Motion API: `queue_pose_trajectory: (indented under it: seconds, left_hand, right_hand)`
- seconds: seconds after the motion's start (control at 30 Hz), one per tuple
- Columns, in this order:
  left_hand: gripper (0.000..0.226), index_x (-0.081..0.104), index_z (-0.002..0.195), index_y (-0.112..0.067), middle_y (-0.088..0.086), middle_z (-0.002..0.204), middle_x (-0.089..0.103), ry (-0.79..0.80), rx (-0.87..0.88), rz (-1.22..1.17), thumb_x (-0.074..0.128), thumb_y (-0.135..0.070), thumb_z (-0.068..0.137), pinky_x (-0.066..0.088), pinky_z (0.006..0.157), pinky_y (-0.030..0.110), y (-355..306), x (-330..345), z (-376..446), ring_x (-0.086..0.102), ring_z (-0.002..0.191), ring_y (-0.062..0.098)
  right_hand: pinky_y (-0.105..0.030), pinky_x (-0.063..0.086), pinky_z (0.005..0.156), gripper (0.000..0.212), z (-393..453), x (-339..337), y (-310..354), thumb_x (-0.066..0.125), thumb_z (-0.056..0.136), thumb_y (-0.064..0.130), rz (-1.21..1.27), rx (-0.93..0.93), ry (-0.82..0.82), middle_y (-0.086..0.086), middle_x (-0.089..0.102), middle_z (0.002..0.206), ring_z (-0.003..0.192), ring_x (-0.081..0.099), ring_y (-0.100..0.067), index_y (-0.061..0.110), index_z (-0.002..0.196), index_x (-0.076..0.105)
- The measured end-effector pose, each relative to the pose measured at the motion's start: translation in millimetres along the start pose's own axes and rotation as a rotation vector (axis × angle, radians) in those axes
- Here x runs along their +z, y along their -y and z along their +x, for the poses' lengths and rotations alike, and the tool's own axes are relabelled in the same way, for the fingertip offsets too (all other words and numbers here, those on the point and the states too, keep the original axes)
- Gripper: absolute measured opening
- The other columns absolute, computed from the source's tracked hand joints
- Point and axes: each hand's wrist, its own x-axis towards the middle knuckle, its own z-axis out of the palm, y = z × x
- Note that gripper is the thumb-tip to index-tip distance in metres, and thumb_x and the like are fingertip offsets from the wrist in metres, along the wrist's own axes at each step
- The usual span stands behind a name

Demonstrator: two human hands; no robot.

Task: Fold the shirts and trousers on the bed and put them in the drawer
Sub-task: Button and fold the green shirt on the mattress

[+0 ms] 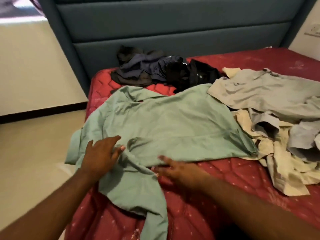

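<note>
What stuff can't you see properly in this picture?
- Drawer: nowhere in the head view.
- Right hand: motion-blurred, so its grip on the green shirt is unclear.
- Dark clothes pile: too tangled to count the garments.
- Grey and cream clothes: cut off by the right edge.

Readable text: none on any surface in view.
Pale green cotton shirt point(161, 125): plain cloth, no label or print showing.
Heap of dark navy and black garments point(161, 71), beyond the green shirt toward the headboard: small white specks on the black cloth, too blurred to read as letters.
Red quilted mattress point(242, 172) under the green shirt: only a stitched pattern and pale dots, no brand mark legible.
</note>
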Motion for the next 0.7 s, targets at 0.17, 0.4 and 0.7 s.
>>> queue_pose_trajectory:
  seconds: [0.17,0.4,0.7]
  left_hand:
    - [0.081,0.053,0.136,-0.022,0.006,0.133,0.059,-0.069,-0.21,-0.003,0.027,-0.075,0.081,0.035,0.099,0.058,52,-4,-79,0.054,0.123,0.031]
    - [0.095,0.062,0.127,-0.015,0.009,0.126,0.062,0.118,-0.267,-0.333,0.05,-0.079,0.058,0.045,0.096,0.043,108,3,-100,0.056,0.118,0.027]
    - [0.032,0.04,0.06,-0.012,-0.001,0.059,0.035,-0.177,-0.473,-0.799,0.05,-0.008,0.09,0.026,0.051,0.027,133,-6,-31,0.03,0.051,0.003]
  right_hand:
    - [-0.042,0.045,0.094,0.057,-6,1,72,0.043,0.1,0.016,-0.016,-0.327,0.313,0.008,0.001,0.163,0.128,0.048,-0.036,0.034,0.151,0.025]
    - [-0.031,0.045,0.082,0.038,14,-29,120,0.056,0.088,0.017,0.044,-0.325,0.578,-0.013,0.058,0.13,0.107,0.06,-0.031,0.01,0.125,0.062]
    - [-0.047,0.058,0.079,0.063,197,-155,35,0.046,0.101,0.033,1.783,0.401,-0.568,0.006,0.067,0.101,0.083,0.071,-0.031,0.041,0.151,0.008]
